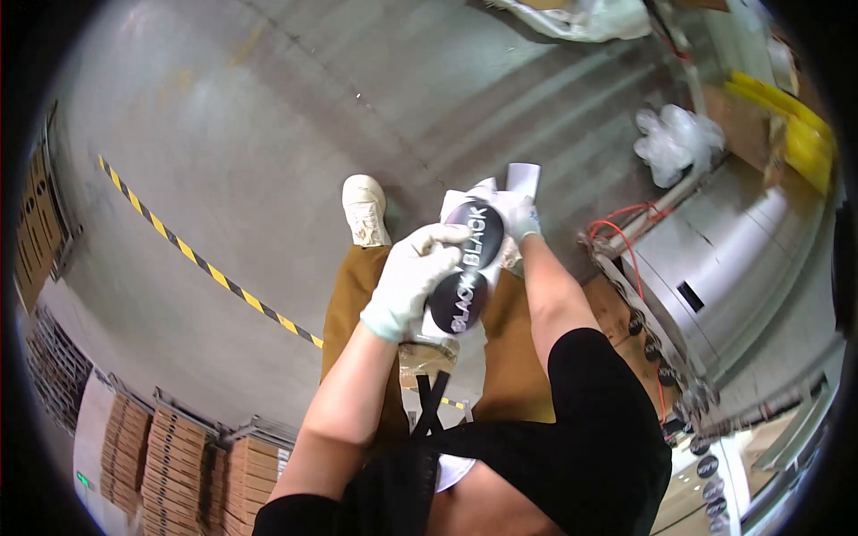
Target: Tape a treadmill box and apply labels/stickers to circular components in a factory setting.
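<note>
Two gloved hands grip one white package with black oval labels [466,268] over the person's brown-trousered legs: the left hand [413,277] is wrapped closed around its near end, the right hand [518,217] pinches its far end. Held in the air, it could slip from the gloves and drop onto the concrete floor [268,134]. To the right stand a grey machine [733,259] with red cable [617,228]; stacked cardboard boxes [179,456] sit near left, beyond a yellow-black floor stripe [206,263].

Head-worn fisheye, straight down, close over gloved hands [465,259].
</note>
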Demonstrator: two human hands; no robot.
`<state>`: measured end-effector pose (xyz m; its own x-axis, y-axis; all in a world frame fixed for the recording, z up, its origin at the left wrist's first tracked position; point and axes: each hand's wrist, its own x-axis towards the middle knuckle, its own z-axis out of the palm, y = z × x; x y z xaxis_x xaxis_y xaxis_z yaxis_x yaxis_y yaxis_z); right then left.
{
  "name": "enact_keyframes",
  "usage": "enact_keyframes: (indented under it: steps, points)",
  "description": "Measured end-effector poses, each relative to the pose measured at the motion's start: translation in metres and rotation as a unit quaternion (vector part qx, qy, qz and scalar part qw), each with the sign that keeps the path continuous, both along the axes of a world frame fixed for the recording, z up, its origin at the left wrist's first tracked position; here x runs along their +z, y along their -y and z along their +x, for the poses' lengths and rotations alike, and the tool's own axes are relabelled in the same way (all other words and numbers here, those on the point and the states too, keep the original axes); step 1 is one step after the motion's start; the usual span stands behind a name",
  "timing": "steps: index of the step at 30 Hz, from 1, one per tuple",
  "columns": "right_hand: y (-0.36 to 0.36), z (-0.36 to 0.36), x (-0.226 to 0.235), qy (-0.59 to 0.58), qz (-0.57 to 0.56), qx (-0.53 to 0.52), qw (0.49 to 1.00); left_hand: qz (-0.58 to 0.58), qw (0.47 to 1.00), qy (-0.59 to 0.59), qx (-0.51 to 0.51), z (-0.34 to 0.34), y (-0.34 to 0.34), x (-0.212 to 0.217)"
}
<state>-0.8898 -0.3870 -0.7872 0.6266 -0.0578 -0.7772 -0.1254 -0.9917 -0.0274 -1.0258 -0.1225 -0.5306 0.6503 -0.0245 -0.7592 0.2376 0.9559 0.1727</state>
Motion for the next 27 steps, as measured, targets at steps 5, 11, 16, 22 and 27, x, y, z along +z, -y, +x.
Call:
enact_keyframes:
  steps: [5, 11, 16, 22, 27]
  points:
    - [-0.048, -0.019, -0.046, 0.054, -0.096, -0.048, 0.993, 0.127, 0.984, -0.080, -0.096, -0.033, -0.029, 0.009]
    - [-0.020, -0.014, -0.078, 0.137, -0.130, -0.039, 0.981, 0.136, 0.979, -0.118, -0.096, -0.026, -0.037, 0.007]
    - [0.000, -0.003, 0.001, 0.107, 0.295, -0.345, 0.885, 0.242, 0.954, -0.115, -0.135, -0.021, -0.023, -0.008]
    - [-0.067, -0.016, 0.288, -0.202, 0.528, -0.416, 0.712, 0.409, 0.903, -0.076, -0.104, -0.016, -0.024, 0.023]
    - [-0.103, -0.009, 0.451, -0.249, 0.573, -0.355, 0.695, 0.313, 0.944, 0.038, -0.094, 0.024, -0.038, 0.164]
